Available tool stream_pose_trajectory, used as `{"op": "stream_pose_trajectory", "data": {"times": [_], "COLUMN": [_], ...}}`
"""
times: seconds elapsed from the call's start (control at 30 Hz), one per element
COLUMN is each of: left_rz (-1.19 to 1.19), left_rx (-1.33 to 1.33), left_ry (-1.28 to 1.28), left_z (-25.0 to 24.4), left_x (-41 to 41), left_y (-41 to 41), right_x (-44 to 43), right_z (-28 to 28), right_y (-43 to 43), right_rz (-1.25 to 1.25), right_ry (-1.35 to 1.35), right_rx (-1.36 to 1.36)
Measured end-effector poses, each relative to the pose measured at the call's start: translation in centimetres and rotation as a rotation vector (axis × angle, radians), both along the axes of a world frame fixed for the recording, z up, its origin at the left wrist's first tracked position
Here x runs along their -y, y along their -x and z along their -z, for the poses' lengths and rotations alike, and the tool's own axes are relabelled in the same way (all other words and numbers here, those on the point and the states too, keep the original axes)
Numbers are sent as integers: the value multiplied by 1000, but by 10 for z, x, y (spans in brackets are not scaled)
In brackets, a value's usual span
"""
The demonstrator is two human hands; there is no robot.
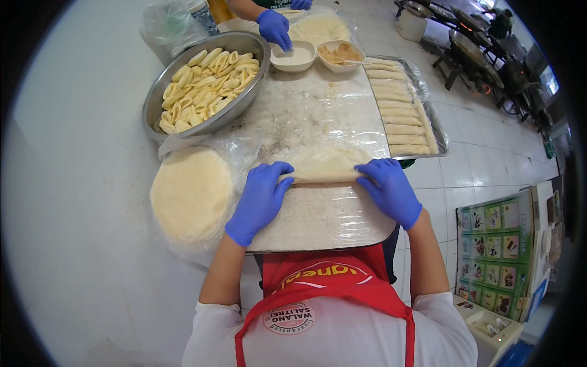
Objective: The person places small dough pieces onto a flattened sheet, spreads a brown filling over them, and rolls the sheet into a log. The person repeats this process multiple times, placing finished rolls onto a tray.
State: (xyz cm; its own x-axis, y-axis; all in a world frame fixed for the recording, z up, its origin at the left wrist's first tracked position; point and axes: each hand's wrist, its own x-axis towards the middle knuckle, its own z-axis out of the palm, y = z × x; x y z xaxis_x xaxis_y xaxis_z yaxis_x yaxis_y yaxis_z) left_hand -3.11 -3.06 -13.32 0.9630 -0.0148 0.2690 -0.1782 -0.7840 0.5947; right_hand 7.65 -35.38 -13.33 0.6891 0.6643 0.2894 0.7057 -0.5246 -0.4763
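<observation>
Both my hands wear blue gloves. Between them lies a thin round pastry wrapper (328, 158), its near edge folded into a roll. My left hand (263, 192) pinches the roll's left end with thumb and fingers. At the right end, my right hand (387, 188) grips it the same way. Whatever is inside the roll is hidden. Beneath it is a plastic-covered board (321, 211), dusted with dark and pale smears. To the left of my left hand, a stack of round wrappers (191, 195) rests on clear plastic.
A steel basin (153, 108) of sliced peeled bananas stands at the far left. Beyond the board are a white bowl of pale liquid (293, 64) and a bowl of brown sugar (340, 54) with a spoon. A tray (442, 137) at right holds finished rolls (403, 120). Another person's gloved hand (274, 27) dips into the liquid.
</observation>
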Motion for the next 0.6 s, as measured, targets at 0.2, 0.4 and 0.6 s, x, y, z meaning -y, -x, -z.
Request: {"op": "stream_pose_trajectory", "data": {"times": [0.2, 0.4, 0.6], "left_rz": [-70, 43, 124], "left_rx": [49, 70, 78], "left_ry": [-154, -277, -269], "left_z": [-4, -2, -12], "left_x": [-2, 2, -9], "left_y": [-30, -27, -26], "right_x": [-14, -24, -24], "right_z": [-3, -6, -5], "right_y": [-42, -29, -43], "right_rz": [-37, -239, -225], "right_ry": [20, 48, 68], "right_rx": [-49, 118, 74]}}
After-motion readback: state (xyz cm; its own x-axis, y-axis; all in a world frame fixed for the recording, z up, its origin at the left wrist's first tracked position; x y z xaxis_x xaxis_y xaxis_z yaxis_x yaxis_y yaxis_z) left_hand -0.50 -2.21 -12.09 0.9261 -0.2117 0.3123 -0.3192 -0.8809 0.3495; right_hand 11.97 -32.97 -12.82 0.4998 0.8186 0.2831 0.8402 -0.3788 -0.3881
